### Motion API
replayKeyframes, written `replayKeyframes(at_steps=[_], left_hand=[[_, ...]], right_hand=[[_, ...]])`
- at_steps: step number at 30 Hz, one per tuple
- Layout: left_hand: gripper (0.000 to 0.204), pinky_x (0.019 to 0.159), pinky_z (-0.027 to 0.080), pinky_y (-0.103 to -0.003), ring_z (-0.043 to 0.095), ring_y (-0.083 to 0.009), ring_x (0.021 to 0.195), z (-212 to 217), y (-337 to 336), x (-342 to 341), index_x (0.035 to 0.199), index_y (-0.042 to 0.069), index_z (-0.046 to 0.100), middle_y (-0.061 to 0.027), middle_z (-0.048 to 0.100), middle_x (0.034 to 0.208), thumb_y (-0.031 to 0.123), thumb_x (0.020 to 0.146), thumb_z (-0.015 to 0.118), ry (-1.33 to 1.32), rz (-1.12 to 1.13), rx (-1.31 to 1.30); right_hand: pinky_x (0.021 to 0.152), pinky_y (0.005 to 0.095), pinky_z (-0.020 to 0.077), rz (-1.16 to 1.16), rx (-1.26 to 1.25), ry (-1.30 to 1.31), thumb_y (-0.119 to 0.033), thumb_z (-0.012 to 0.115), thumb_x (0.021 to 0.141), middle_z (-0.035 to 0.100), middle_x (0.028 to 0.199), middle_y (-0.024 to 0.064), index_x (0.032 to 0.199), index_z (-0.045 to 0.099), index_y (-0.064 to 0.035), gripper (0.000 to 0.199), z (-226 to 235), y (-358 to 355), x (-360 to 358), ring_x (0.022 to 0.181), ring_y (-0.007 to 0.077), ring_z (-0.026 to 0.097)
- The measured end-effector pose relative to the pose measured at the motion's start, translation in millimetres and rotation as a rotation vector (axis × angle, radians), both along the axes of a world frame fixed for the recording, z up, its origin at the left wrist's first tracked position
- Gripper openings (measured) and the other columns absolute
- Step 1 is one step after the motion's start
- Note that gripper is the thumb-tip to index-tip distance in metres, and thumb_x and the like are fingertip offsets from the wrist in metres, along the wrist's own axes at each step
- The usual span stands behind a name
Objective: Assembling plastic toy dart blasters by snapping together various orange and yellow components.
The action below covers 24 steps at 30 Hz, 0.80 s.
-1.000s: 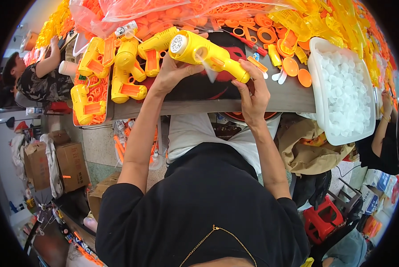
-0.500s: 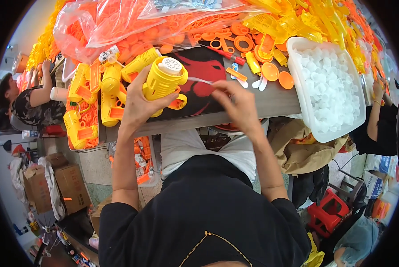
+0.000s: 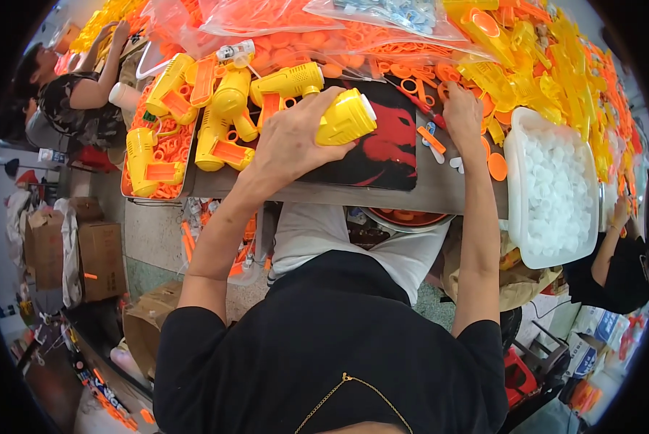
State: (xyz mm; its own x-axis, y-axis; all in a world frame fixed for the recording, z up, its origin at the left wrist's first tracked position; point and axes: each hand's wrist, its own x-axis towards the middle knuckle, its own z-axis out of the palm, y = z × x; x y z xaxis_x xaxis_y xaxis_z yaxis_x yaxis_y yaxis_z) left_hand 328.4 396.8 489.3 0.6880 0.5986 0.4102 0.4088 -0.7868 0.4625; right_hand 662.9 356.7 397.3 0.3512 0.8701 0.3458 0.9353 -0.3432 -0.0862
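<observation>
My left hand (image 3: 288, 137) is closed around a yellow plastic toy housing (image 3: 348, 119), a ribbed barrel with a white round end tilted to the right. It is held above a black and red mat (image 3: 386, 155). My right hand (image 3: 463, 119) reaches over the table to a cluster of loose orange plastic parts (image 3: 487, 105). Its fingertips are among these parts, and I cannot make out whether they grip one. Beside it lie a red-handled tool (image 3: 420, 101) and an orange strip (image 3: 431, 139).
On the left, several yellow toy housings (image 3: 230, 94) lie by and on a tray of orange pieces (image 3: 125, 173). A white tub (image 3: 514, 195) of translucent caps stands on the right. Bagged orange parts (image 3: 281, 43) and heaped yellow parts (image 3: 512, 50) fill the back. Other people work at both sides.
My right hand has left the yellow housing and its thin pale strand and moved right to the orange parts. My left hand has tipped the housing so its white end points right.
</observation>
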Motion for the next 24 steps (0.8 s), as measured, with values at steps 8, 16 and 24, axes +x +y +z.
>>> replayKeyframes(at_steps=[8,16,24], left_hand=[[0.076,0.082,0.055,-0.040,0.070,-0.0358,0.095,-6.4,13.5,-32.8,0.132,0.006,0.056,-0.0205,0.070,0.105,0.037,0.070,0.086,0.009,-0.009,-0.205],[0.081,0.086,0.054,-0.037,0.071,-0.0316,0.097,-21.1,23.7,-39.4,0.136,0.008,0.053,-0.0169,0.072,0.107,0.036,0.069,0.088,-0.172,-0.076,-0.336],[0.078,0.084,0.054,-0.036,0.071,-0.0307,0.094,-17.5,24.1,-34.0,0.135,0.005,0.056,-0.0182,0.072,0.104,0.034,0.070,0.087,-0.162,-0.112,-0.303]], right_hand=[[0.092,0.0331,0.0485,0.560,0.019,1.384,-0.013,0.051,0.101,0.068,0.110,0.0114,0.116,0.064,-0.0012,0.023,51.6,-34.6,-84.5,0.104,0.0192,0.064],[0.085,0.0445,0.0502,0.251,0.182,0.146,-0.033,0.067,0.094,0.064,0.107,0.0131,0.112,0.066,-0.0068,0.032,26.9,-38.3,-138.1,0.096,0.0328,0.063],[0.088,0.0322,0.0510,0.487,0.038,1.141,-0.023,0.079,0.084,0.063,0.119,0.0065,0.139,0.055,-0.0089,0.062,43.1,-57.4,-118.8,0.101,0.0162,0.062]])
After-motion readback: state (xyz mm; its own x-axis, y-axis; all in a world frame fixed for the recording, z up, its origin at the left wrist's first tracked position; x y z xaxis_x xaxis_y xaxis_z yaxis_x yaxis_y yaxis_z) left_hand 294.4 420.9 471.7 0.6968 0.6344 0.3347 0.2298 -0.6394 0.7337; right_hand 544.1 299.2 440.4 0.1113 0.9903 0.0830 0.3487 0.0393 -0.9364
